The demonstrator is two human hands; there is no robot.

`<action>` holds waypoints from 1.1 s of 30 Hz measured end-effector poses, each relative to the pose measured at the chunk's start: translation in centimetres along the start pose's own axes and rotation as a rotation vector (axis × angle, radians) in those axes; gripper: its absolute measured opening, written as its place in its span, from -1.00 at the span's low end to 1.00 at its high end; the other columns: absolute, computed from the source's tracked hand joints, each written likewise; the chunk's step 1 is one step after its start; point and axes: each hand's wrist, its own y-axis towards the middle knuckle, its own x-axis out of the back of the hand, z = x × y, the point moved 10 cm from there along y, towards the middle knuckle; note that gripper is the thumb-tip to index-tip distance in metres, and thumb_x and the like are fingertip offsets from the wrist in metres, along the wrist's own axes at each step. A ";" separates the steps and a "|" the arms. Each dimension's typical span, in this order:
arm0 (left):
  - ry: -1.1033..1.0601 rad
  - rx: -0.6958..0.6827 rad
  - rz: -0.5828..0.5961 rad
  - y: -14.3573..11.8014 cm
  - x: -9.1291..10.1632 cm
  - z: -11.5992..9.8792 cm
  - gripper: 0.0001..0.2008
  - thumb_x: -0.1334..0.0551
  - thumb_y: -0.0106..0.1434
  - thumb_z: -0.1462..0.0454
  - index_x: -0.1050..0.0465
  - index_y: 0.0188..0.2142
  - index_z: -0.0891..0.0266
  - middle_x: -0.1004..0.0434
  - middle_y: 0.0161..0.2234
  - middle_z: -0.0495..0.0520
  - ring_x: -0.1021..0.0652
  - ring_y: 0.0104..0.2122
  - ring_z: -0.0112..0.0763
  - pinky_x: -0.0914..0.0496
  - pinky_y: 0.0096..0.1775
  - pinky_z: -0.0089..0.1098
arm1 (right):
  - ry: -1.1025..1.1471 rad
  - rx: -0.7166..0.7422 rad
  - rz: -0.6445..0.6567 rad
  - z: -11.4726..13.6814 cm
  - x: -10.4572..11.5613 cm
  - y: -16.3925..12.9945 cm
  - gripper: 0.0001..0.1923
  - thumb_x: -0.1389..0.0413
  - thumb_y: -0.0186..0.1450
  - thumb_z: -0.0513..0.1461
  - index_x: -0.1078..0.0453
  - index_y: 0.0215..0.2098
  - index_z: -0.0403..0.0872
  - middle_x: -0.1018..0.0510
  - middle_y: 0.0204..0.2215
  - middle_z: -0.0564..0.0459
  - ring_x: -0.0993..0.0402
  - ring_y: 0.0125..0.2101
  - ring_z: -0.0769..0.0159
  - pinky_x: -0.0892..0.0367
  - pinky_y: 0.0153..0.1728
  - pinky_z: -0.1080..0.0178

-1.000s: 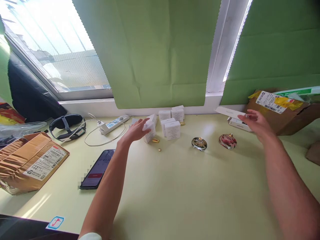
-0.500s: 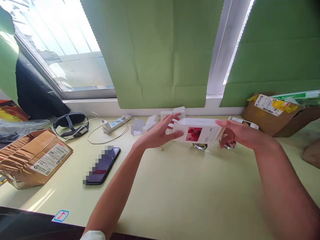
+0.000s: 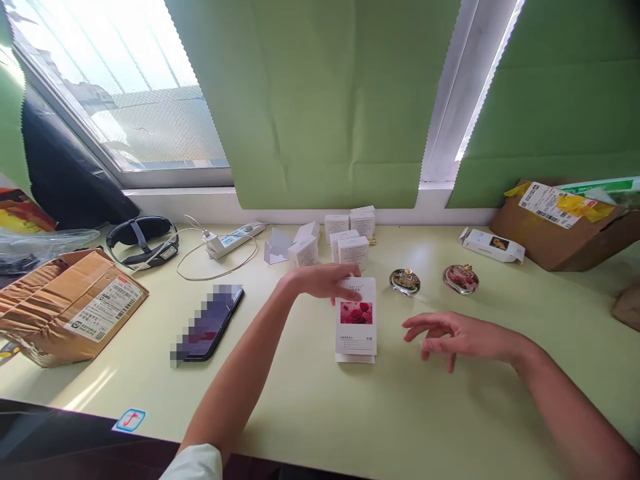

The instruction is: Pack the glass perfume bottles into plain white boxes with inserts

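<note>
A flat white box with a red rose picture (image 3: 356, 321) lies on the pale green table (image 3: 320, 407) in the middle. My left hand (image 3: 324, 280) rests its fingertips on the box's far end. To the right of the box hovers my right hand (image 3: 453, 333), fingers spread, holding nothing. Two round glass bottles, one dark (image 3: 405, 281) and one pink (image 3: 461, 279), sit just beyond the hands.
Several small white boxes (image 3: 345, 240) stand near the window sill. A long white box (image 3: 491, 245) and a cardboard parcel (image 3: 560, 220) are at the right. A phone (image 3: 210, 323), power strip (image 3: 233, 240), headband (image 3: 143, 241) and another parcel (image 3: 70, 313) lie left.
My right hand picked the rose box up at the right, both hands carried it to the centre, and it now lies flat on the table. My right hand has let go.
</note>
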 end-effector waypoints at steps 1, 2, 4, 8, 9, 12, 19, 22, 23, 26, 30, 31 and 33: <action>0.023 0.015 -0.011 0.4 0.0 0.4 -0.69 -0.34 0.06 0.05 -0.42 -0.25 0.12 -0.57 -0.37 0.03 -0.55 -0.47 -0.32 -0.29 -0.54 -0.46 | -0.023 0.019 -0.051 0.5 0.9 -0.4 -0.46 -0.17 0.25 -0.04 -0.29 0.18 0.07 -0.43 0.06 -0.15 -0.49 -0.14 0.11 -0.53 -0.38 0.19; 0.029 0.021 -0.031 0.6 0.2 0.5 -0.69 -0.33 0.07 0.04 -0.42 -0.25 0.12 -0.57 -0.37 0.03 -0.55 -0.46 -0.32 -0.29 -0.54 -0.45 | -0.039 0.049 -0.116 1.1 1.7 -0.7 -0.46 -0.17 0.25 -0.05 -0.29 0.18 0.08 -0.42 0.06 -0.14 -0.49 -0.15 0.12 -0.52 -0.40 0.19; -0.014 0.005 -0.082 0.8 0.8 0.2 -0.67 -0.31 0.07 0.02 -0.41 -0.24 0.13 -0.57 -0.35 0.05 -0.56 -0.43 -0.30 -0.30 -0.54 -0.44 | -0.041 0.132 -0.238 2.4 2.5 -0.7 -0.39 -0.20 0.23 -0.08 -0.20 0.23 0.13 -0.37 0.10 -0.13 -0.47 -0.15 0.13 -0.51 -0.40 0.19; -0.284 -0.059 -0.233 0.2 1.3 -0.5 -0.62 -0.31 0.07 0.01 -0.41 -0.21 0.18 -0.56 -0.32 0.10 -0.57 -0.37 -0.28 -0.35 -0.51 -0.43 | 0.127 0.272 -0.187 2.8 -1.0 1.8 0.06 -0.31 0.13 -0.15 0.27 0.37 0.31 -0.26 0.20 -0.08 -0.41 -0.04 0.11 -0.49 -0.22 0.11; -0.366 -0.068 -0.281 0.1 0.9 -0.2 -0.61 -0.31 0.09 0.00 -0.40 -0.21 0.20 -0.55 -0.33 0.10 -0.57 -0.37 -0.29 -0.36 -0.51 -0.43 | 0.194 0.301 -0.153 2.6 -2.0 2.5 0.10 -0.30 0.13 -0.15 0.37 0.37 0.34 -0.29 0.18 -0.07 -0.43 -0.06 0.12 -0.49 -0.22 0.10; -0.590 -0.070 -0.443 -0.1 -1.8 1.9 -0.59 -0.24 0.16 -0.04 -0.31 -0.20 0.22 -0.54 -0.35 0.11 -0.57 -0.38 -0.30 -0.40 -0.53 -0.42 | 0.346 0.367 -0.093 1.9 -3.2 3.5 0.09 -0.26 0.18 -0.13 0.46 0.36 0.37 -0.35 0.12 -0.05 -0.47 -0.15 0.14 -0.49 -0.26 0.07; -0.755 0.037 -0.631 0.3 -6.8 7.0 -0.57 -0.24 0.16 -0.08 -0.24 -0.23 0.20 -0.50 -0.48 0.00 -0.51 -0.54 -0.42 -0.38 -0.60 -0.45 | 0.428 0.326 -0.018 0.3 -2.6 3.3 -0.14 -0.19 0.26 -0.14 0.21 0.36 0.28 -0.41 0.03 -0.02 -0.45 -0.15 0.19 -0.47 -0.18 0.04; -0.784 0.013 -0.615 0.3 -6.6 7.1 -0.56 -0.24 0.16 -0.08 -0.24 -0.22 0.20 -0.51 -0.48 -0.01 -0.52 -0.55 -0.41 -0.38 -0.60 -0.45 | 0.452 0.304 -0.031 -0.1 -2.3 3.5 -0.16 -0.18 0.27 -0.16 0.18 0.36 0.29 -0.41 0.04 0.00 -0.43 -0.11 0.19 -0.46 -0.14 0.03; -0.792 0.006 -0.614 0.3 -6.5 7.1 -0.56 -0.24 0.16 -0.08 -0.24 -0.21 0.20 -0.52 -0.47 -0.01 -0.52 -0.55 -0.41 -0.38 -0.60 -0.45 | 0.458 0.295 -0.033 -0.2 -2.3 3.6 -0.16 -0.19 0.26 -0.16 0.17 0.36 0.30 -0.40 0.06 0.00 -0.42 -0.08 0.17 -0.46 -0.14 0.03; -0.812 -0.002 -0.616 0.2 -6.3 7.2 -0.57 -0.24 0.16 -0.07 -0.24 -0.20 0.19 -0.52 -0.46 -0.02 -0.51 -0.55 -0.42 -0.38 -0.59 -0.45 | 0.459 0.273 -0.046 -0.5 -2.2 3.6 -0.15 -0.21 0.23 -0.18 0.13 0.35 0.30 -0.39 0.07 0.00 -0.42 -0.07 0.17 -0.47 -0.16 0.06; -0.826 0.007 -0.628 0.1 -6.4 7.2 -0.57 -0.25 0.17 -0.06 -0.23 -0.20 0.19 -0.50 -0.48 -0.03 -0.50 -0.55 -0.43 -0.37 -0.60 -0.45 | 0.450 0.268 -0.056 -0.5 -2.1 3.5 -0.13 -0.22 0.22 -0.18 0.13 0.35 0.28 -0.43 0.00 0.01 -0.46 -0.14 0.19 -0.47 -0.19 0.08; -0.822 0.009 -0.627 0.1 -6.4 7.2 -0.58 -0.24 0.17 -0.06 -0.24 -0.20 0.19 -0.51 -0.47 -0.03 -0.51 -0.54 -0.42 -0.38 -0.60 -0.45 | 0.449 0.268 -0.058 -0.5 -2.1 3.5 -0.13 -0.22 0.22 -0.18 0.13 0.35 0.27 -0.44 -0.01 0.01 -0.46 -0.15 0.20 -0.48 -0.19 0.08; -0.809 0.021 -0.622 0.0 -6.4 7.1 -0.58 -0.24 0.17 -0.06 -0.24 -0.20 0.19 -0.51 -0.45 -0.01 -0.52 -0.52 -0.40 -0.38 -0.59 -0.44 | 0.442 0.268 -0.066 -0.4 -2.1 3.6 -0.15 -0.21 0.23 -0.17 0.13 0.35 0.26 -0.45 -0.03 0.01 -0.46 -0.16 0.20 -0.49 -0.19 0.07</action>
